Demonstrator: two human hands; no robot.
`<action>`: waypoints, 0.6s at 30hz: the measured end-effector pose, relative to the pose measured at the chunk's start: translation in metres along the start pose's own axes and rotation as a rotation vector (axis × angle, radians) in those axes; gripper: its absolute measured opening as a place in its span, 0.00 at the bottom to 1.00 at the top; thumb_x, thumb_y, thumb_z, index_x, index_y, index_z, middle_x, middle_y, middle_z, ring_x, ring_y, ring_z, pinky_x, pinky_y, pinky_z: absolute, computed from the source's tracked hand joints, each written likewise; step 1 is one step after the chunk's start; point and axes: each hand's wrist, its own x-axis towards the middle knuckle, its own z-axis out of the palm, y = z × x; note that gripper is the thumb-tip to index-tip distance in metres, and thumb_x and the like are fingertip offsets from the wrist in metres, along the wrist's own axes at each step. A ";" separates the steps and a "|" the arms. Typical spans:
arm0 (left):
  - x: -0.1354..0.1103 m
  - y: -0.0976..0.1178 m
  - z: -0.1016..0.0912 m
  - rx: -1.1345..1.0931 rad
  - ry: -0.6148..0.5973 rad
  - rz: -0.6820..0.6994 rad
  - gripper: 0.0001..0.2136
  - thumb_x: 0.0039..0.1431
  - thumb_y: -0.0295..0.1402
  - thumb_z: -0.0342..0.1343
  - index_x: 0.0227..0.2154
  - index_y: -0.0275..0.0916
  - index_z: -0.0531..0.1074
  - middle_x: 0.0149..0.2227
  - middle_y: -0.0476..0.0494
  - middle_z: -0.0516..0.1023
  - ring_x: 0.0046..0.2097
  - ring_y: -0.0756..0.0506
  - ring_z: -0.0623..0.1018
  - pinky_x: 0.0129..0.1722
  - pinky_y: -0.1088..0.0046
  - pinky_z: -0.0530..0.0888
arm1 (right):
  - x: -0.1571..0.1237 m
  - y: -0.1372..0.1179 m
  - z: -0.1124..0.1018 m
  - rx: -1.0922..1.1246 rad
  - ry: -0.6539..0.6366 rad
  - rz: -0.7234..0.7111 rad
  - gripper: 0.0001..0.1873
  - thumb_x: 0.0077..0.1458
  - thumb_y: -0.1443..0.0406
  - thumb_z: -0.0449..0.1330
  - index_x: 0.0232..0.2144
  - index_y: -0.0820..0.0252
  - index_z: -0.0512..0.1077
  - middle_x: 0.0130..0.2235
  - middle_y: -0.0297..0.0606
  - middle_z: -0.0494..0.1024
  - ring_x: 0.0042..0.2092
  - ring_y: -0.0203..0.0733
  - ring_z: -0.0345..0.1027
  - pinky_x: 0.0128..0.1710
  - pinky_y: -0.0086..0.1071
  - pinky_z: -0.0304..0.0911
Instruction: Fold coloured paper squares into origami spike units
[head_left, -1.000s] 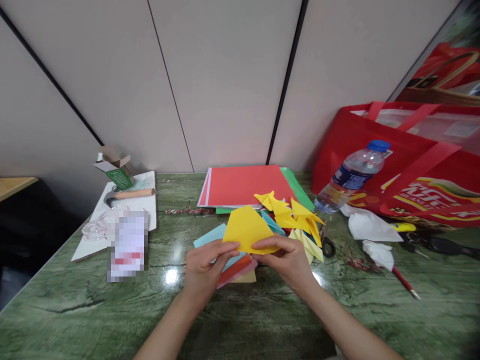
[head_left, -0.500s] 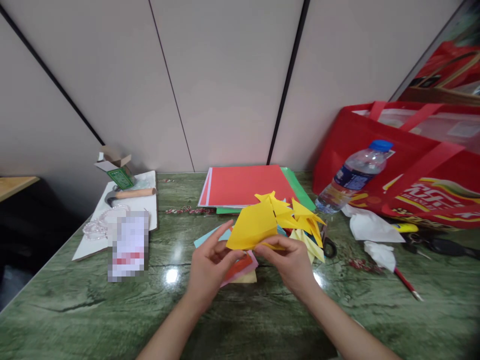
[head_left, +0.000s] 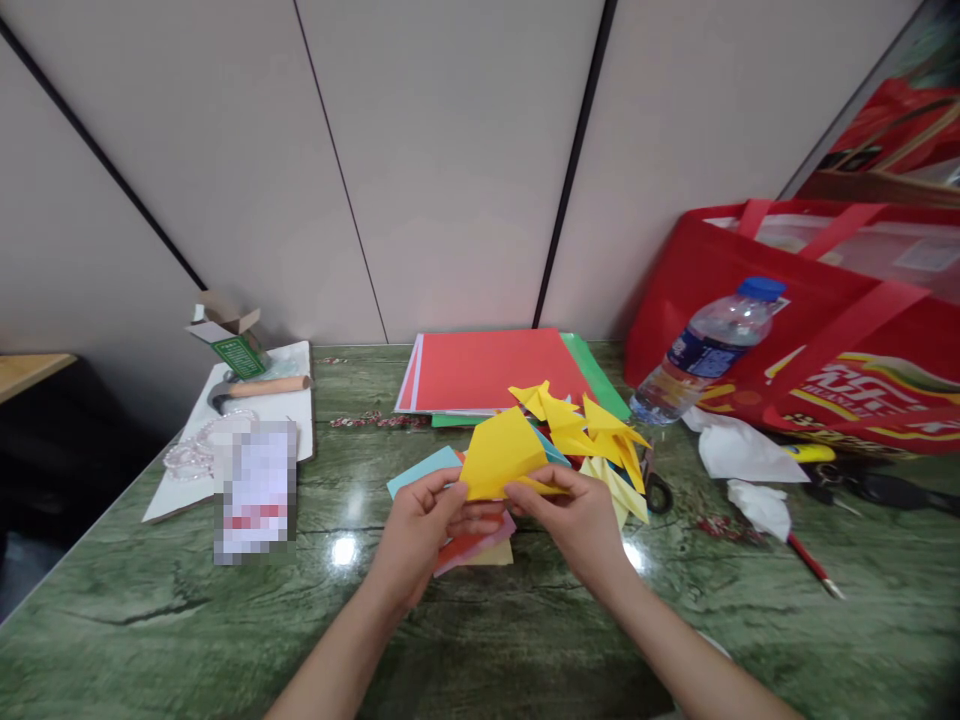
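A folded sheet of yellow paper (head_left: 502, 452) is held up over the table between both hands. My left hand (head_left: 429, 515) pinches its lower left corner, thumb in front and fingers behind. My right hand (head_left: 574, 505) pinches the lower right edge, with thumb and forefinger pressed together. Just behind my right hand lies a pile of folded yellow paper shapes (head_left: 589, 430), with a pale yellow pleated one (head_left: 615, 490) at its front. Under my hands are a light blue sheet (head_left: 424, 470) and pink and orange paper (head_left: 480, 545), partly hidden.
A stack of coloured sheets, red on top (head_left: 495, 370), lies by the wall. On the right are a water bottle (head_left: 709, 350), a red bag (head_left: 825, 320), tissues (head_left: 757, 510) and a red pen (head_left: 814, 565). On the left, a hammer-like tool (head_left: 262, 390) rests on a white board (head_left: 180, 480).
My left hand has closed its fingers and thumb on the yellow paper's left corner. The paper's left side has shifted slightly right and its upper edge is lower. My right hand keeps its pinch.
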 end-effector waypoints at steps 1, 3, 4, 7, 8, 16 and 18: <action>0.000 -0.001 0.000 0.011 -0.006 0.009 0.11 0.51 0.34 0.57 0.36 0.33 0.74 0.36 0.38 0.80 0.37 0.42 0.79 0.36 0.69 0.76 | 0.000 0.000 0.000 -0.001 0.000 0.001 0.11 0.40 0.59 0.65 0.18 0.61 0.70 0.20 0.35 0.75 0.23 0.39 0.68 0.23 0.30 0.65; 0.000 -0.002 0.000 0.028 -0.021 0.012 0.12 0.52 0.34 0.56 0.37 0.32 0.73 0.37 0.38 0.80 0.38 0.42 0.79 0.37 0.69 0.75 | 0.000 -0.001 0.000 -0.006 0.002 0.002 0.12 0.40 0.58 0.65 0.18 0.61 0.70 0.19 0.34 0.75 0.22 0.39 0.68 0.23 0.30 0.64; 0.000 -0.002 0.000 0.031 -0.026 0.006 0.12 0.52 0.35 0.56 0.36 0.32 0.74 0.36 0.38 0.80 0.38 0.42 0.79 0.37 0.69 0.75 | 0.000 -0.001 0.000 -0.007 0.003 0.005 0.12 0.40 0.58 0.65 0.18 0.61 0.70 0.19 0.35 0.75 0.22 0.39 0.68 0.23 0.30 0.64; -0.001 0.000 0.000 0.029 -0.029 -0.011 0.12 0.52 0.36 0.56 0.35 0.31 0.74 0.36 0.36 0.80 0.39 0.41 0.79 0.38 0.68 0.75 | 0.000 -0.002 0.001 0.001 0.004 0.021 0.13 0.40 0.58 0.65 0.18 0.62 0.70 0.19 0.36 0.75 0.22 0.39 0.67 0.23 0.30 0.64; -0.002 0.000 0.000 0.031 -0.032 -0.013 0.13 0.51 0.36 0.57 0.35 0.31 0.74 0.37 0.36 0.80 0.39 0.40 0.79 0.38 0.67 0.75 | 0.000 -0.002 0.001 0.010 0.004 0.029 0.13 0.40 0.58 0.65 0.18 0.62 0.70 0.19 0.36 0.75 0.21 0.39 0.68 0.23 0.31 0.65; -0.002 -0.002 -0.001 0.052 0.004 -0.012 0.12 0.46 0.31 0.62 0.35 0.31 0.74 0.36 0.36 0.80 0.37 0.42 0.79 0.41 0.67 0.75 | 0.000 0.000 0.002 0.032 0.016 0.075 0.15 0.38 0.56 0.65 0.18 0.62 0.70 0.19 0.36 0.75 0.20 0.38 0.68 0.22 0.30 0.65; -0.001 -0.003 -0.002 0.050 0.009 -0.013 0.12 0.46 0.33 0.61 0.34 0.31 0.74 0.37 0.36 0.80 0.37 0.41 0.79 0.41 0.67 0.75 | 0.000 -0.001 0.002 0.032 0.011 0.094 0.15 0.38 0.56 0.65 0.18 0.62 0.70 0.18 0.36 0.75 0.20 0.38 0.67 0.20 0.30 0.65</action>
